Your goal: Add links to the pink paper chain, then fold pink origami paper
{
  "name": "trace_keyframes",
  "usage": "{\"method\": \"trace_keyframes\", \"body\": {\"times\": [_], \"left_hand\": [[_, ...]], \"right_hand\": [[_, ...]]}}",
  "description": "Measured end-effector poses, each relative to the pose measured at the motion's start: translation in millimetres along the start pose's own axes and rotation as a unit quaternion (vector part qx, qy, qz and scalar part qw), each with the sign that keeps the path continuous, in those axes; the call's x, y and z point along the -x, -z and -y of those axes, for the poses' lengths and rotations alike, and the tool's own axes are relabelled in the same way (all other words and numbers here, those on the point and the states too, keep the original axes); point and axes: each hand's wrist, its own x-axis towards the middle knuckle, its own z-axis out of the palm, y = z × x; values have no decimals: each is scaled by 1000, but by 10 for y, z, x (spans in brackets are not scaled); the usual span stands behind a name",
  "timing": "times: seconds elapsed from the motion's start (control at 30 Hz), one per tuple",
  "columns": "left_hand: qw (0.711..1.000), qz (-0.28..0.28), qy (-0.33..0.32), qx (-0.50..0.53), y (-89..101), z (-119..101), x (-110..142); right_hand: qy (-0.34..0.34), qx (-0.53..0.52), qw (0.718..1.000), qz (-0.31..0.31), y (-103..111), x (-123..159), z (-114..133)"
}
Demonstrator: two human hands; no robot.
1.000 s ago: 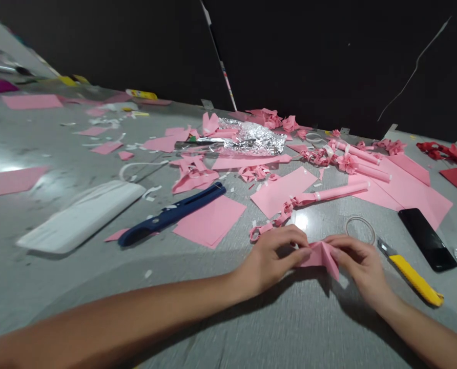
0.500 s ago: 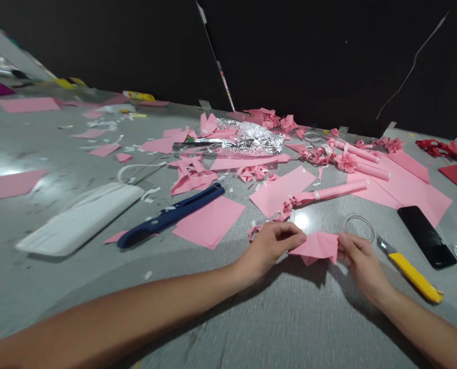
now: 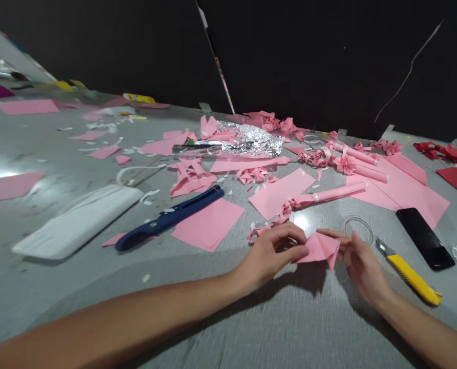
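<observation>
Between my hands is a small folded piece of pink paper (image 3: 318, 248), its creased corners sticking out to the right and downward. My left hand (image 3: 276, 248) pinches its left edge between thumb and fingers. At the other side, my right hand (image 3: 361, 259) has its fingers stretched behind the paper's right edge, the thumb raised and apart from it; the fingertips are partly hidden. Just beyond the left hand lies a twisted pink paper strip with a rolled pink paper tube (image 3: 334, 192). A yellow box cutter (image 3: 415, 277) rests right of my right hand.
Near the cutter are a ring of tape (image 3: 359, 229) and a black phone (image 3: 424, 238). Leftward lie pink sheets (image 3: 213, 223), a long navy-blue tool (image 3: 167, 218) and a white packet (image 3: 78, 223). Crumpled clear wrap (image 3: 251, 139) sits before a black wall (image 3: 309, 61).
My right thumb has lifted off the paper and its fingers have straightened behind it. The folded paper has tilted, and its right corner now points more sharply outward. My left hand keeps its pinch.
</observation>
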Motion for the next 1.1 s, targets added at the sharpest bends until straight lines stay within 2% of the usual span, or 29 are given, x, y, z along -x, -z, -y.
{"method": "trace_keyframes", "body": {"times": [0.07, 0.17, 0.33, 0.5, 0.67, 0.77, 0.87, 0.93, 1.0, 1.1], "left_hand": [[997, -1, -58, -55, -9, -17, 36], [983, -1, -136, -121, -7, -59, 81], [943, -17, -241, -230, 22, -84, 134], [909, -44, -280, -306, 37, -74, 173], [894, -50, -301, -328, 50, -76, 182], [898, -54, -291, -326, 59, -80, 178], [908, -69, -271, -311, 64, -94, 182], [912, -75, -261, -308, 66, -101, 188], [912, -72, -254, -314, 69, -103, 192], [908, -67, -256, -325, 74, -91, 194]], "right_hand": [[19, 35, 999, 22, 4, 13, 21], [72, 145, 985, 58, -2, 64, 52], [205, 289, 934, 35, -48, 147, 82], [303, 358, 883, -8, -71, 168, 101], [321, 365, 874, 8, -65, 202, 74], [286, 334, 898, 14, -62, 227, 56], [195, 231, 952, -43, -57, 219, 29], [133, 135, 978, -84, -53, 188, -3], [69, 54, 993, -77, -52, 150, -41], [-6, -7, 999, -44, -57, 116, -82]]}}
